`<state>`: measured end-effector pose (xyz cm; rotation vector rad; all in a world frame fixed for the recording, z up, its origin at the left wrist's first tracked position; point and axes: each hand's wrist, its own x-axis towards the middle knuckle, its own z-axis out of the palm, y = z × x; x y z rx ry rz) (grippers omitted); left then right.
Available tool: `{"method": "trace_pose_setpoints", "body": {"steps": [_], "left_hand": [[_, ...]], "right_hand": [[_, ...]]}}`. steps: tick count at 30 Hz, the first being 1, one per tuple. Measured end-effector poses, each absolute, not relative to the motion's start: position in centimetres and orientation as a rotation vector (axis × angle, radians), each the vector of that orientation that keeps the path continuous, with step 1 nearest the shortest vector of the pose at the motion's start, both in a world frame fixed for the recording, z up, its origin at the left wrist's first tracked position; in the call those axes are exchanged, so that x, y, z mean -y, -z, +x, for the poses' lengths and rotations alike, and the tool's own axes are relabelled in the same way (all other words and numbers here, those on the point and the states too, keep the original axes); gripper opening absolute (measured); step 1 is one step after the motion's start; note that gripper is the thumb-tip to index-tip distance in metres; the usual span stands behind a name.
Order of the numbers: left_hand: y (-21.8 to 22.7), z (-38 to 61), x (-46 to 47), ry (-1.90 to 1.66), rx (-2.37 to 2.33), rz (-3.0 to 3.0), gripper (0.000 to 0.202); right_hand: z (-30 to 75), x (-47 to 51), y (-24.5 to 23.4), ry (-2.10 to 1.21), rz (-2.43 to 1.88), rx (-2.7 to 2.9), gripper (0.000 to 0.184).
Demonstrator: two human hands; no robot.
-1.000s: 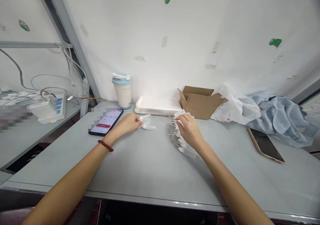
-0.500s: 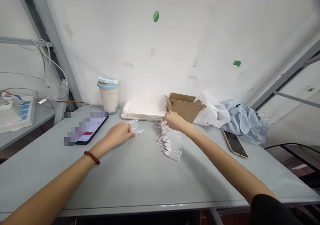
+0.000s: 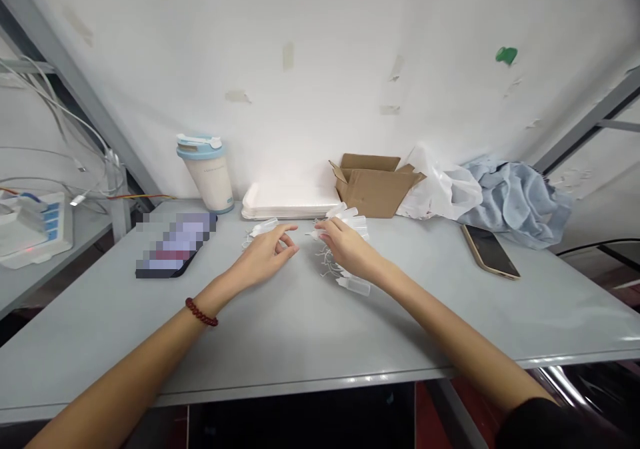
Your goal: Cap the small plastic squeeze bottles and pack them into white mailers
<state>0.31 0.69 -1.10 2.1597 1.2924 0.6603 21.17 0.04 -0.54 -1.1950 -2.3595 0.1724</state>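
My left hand (image 3: 267, 257) hovers over the grey table (image 3: 310, 329), fingers loosely curled, thumb and forefinger close together with nothing visible in them. Just behind it lie a few small clear tubes (image 3: 263, 227). My right hand (image 3: 345, 249) pinches one small white stringed tag (image 3: 316, 234) at its fingertips, above a pile of the same tags (image 3: 350, 279) that runs under the wrist. The two hands are a few centimetres apart.
A phone (image 3: 173, 254) lies at left, a lidded cup (image 3: 207, 173) and stacked white trays (image 3: 290, 202) at the back, beside an open cardboard box (image 3: 375, 186), a plastic bag (image 3: 440, 189) and blue cloth (image 3: 515, 199). Another phone (image 3: 490, 252) lies right. A power strip (image 3: 30, 229) sits on the side shelf.
My left hand has let go of the clear tubes and moved right toward the middle. My right hand came back from the far end of the pile with one tag pinched. The view shifted.
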Motion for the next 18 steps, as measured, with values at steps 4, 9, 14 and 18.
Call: {"method": "trace_pose_setpoints", "body": {"steps": [4,9,14,18], "left_hand": [[1.5,0.8,-0.2,-0.661,-1.300,2.298,0.034],[1.2,0.9,0.1,-0.616,-1.224,2.394,0.027],[1.0,0.8,0.2,-0.678,-1.202,2.355,0.028],[1.1,0.9,0.2,-0.690,-1.143,2.209,0.026]], "right_hand": [[21.4,1.1,1.9,-0.280,-1.208,2.192,0.022],[21.7,1.1,1.8,-0.407,-1.219,2.110,0.021],[21.7,1.5,1.4,-0.463,-1.205,2.142,0.023],[22.0,1.8,1.1,-0.564,-1.178,2.098,0.023]]}}
